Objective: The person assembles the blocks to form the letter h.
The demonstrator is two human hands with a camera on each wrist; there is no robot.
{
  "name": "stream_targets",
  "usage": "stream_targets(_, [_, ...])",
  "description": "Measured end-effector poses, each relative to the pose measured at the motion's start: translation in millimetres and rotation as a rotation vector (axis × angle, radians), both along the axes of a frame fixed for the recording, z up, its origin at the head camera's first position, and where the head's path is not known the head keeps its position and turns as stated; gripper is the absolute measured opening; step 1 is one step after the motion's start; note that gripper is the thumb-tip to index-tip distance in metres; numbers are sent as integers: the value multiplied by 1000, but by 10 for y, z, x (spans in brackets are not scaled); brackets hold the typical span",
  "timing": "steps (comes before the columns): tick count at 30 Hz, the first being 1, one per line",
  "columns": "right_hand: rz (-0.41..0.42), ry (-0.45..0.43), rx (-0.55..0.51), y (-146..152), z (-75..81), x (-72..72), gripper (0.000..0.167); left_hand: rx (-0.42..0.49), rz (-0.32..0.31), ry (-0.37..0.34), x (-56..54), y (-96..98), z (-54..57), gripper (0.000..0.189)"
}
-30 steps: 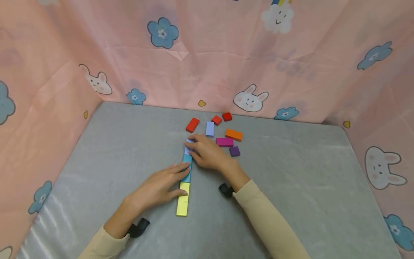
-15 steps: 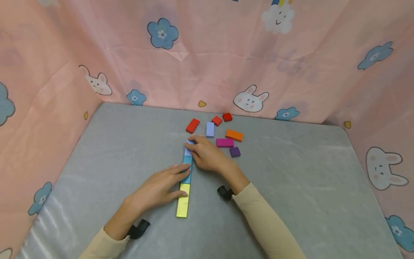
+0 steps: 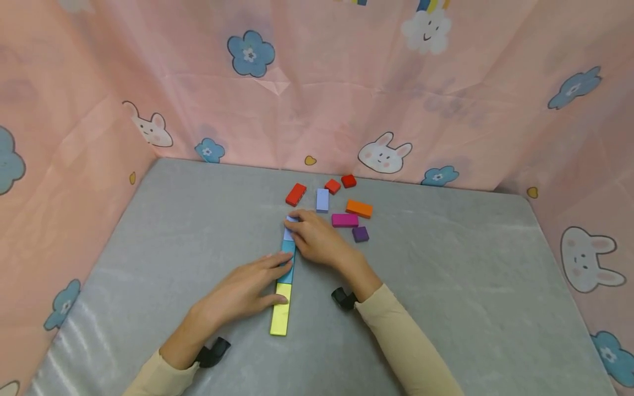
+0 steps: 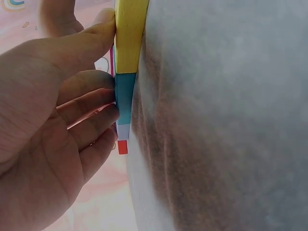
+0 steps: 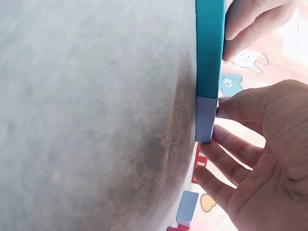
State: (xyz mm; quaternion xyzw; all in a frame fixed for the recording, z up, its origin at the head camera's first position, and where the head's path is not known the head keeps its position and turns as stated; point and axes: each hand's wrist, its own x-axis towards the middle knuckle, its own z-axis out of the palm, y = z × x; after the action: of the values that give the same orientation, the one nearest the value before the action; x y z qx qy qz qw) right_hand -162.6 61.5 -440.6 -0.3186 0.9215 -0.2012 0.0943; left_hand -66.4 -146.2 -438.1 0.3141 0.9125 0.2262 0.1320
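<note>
In the head view a straight row of flat blocks lies on the grey cloth: a yellow block (image 3: 279, 319) nearest, a teal block (image 3: 289, 247) in the middle and a lavender-blue block (image 3: 288, 235) at the far end. My left hand (image 3: 242, 289) rests on the row from the left, fairly straight fingers on the teal block and thumb on the yellow one. From the right, my right hand (image 3: 319, 239) holds the lavender-blue block with bent fingers and thumb. The right wrist view shows the thumb (image 5: 240, 106) by its joint with the teal block and fingertips around its far end.
Beyond the row lie a red block (image 3: 296, 194), two small red blocks (image 3: 332, 187), another lavender-blue block (image 3: 322, 201), an orange block (image 3: 359, 208), a magenta block (image 3: 344, 220) and a purple block (image 3: 360, 234). A pink printed curtain (image 3: 317, 110) surrounds the table.
Both hands and the row keep nearly the same places. The whole head view has shifted down slightly.
</note>
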Motion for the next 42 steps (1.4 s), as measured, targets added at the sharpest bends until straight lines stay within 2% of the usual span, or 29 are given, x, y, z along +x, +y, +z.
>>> stream_targets(19, [-15,33,-25,81,-10,-50,39,0,-2,-20,-33,37,-1,73])
stream_targets(28, [-99,42,-116,109,113,-248,36,12,15,-5,-6,62,-14,72])
stream_targets(35, [-122,105,-111,55,98,-432,37,6,29,-4,3,23,-38,74])
stream_targets(42, [-134,114,-74,-3,71,-567,42,1,27,-11,20,1,-21,71])
